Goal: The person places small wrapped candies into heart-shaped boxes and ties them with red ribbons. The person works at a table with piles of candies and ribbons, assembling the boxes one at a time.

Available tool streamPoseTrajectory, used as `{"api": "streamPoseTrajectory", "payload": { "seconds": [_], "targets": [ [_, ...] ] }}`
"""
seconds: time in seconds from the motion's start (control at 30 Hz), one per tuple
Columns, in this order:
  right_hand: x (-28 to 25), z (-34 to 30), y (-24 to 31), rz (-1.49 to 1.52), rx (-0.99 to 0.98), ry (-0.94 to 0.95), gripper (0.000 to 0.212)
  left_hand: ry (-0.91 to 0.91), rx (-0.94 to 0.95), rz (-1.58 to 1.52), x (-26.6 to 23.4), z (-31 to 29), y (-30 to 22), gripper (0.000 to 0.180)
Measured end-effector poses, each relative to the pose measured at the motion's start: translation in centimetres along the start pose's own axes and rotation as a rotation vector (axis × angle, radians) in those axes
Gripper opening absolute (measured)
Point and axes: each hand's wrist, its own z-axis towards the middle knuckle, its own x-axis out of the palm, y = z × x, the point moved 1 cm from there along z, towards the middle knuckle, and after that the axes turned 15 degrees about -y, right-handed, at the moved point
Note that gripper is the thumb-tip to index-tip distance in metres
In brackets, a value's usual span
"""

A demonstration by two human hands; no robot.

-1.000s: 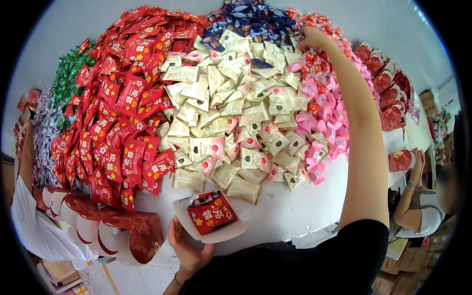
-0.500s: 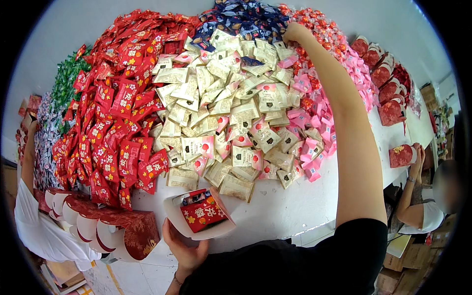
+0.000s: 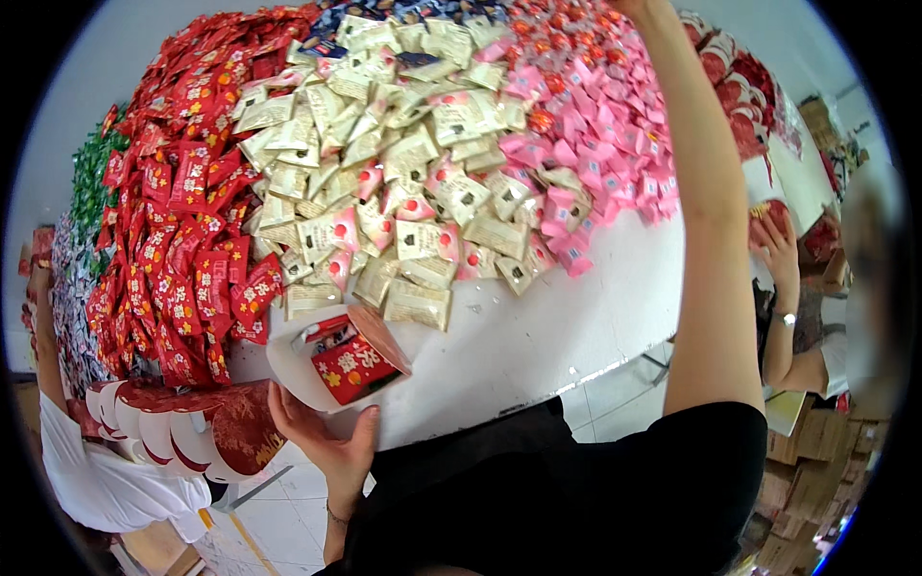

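My left hand (image 3: 328,444) grips the near side of a small open carton box (image 3: 291,363), white inside, at the table's front edge. Inside it lie a red flowered packet (image 3: 351,372) and some darker packets behind. My right arm stretches far across the table; the right hand (image 3: 630,6) is mostly cut off by the top edge, beside red-and-clear wrapped candies (image 3: 576,34), so its fingers are hidden. Cream packets (image 3: 413,163) spread in front of the box, with red packets (image 3: 192,192) to their left and pink pouches (image 3: 615,144) to the right.
A row of nested red-and-white boxes (image 3: 182,427) stands left of my box. Dark blue packets (image 3: 413,12) and green candies (image 3: 91,178) lie farther off. A person in white (image 3: 115,470) works at left; another person's hand (image 3: 776,245) holds a red box at right.
My view has swung right, and the piles sit farther left and higher. The right hand has moved from the dark blue packets' edge to the right, over the red candies. The left hand keeps the box.
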Motion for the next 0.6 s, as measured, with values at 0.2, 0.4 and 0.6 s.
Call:
{"api": "streamPoseTrajectory", "payload": {
  "seconds": [0.2, 0.4, 0.6],
  "targets": [
    [-6.9, -16.5, 6.1, -0.93, -0.146, 0.236, 0.016, 0.06, 0.076, -0.113, 0.7, 2.1, -1.2, 0.133],
    [-13.9, -27.0, 2.2, -1.128, 0.09, 0.091, 0.031, 0.194, 0.069, -0.058, 1.6, 3.5, -1.7, 0.127],
    [-14.7, -29.3, -2.4, -1.352, -0.137, -0.032, 0.036, 0.277, 0.286, -0.209, 4.2, -0.5, -3.3, 0.122]
  ]
}}
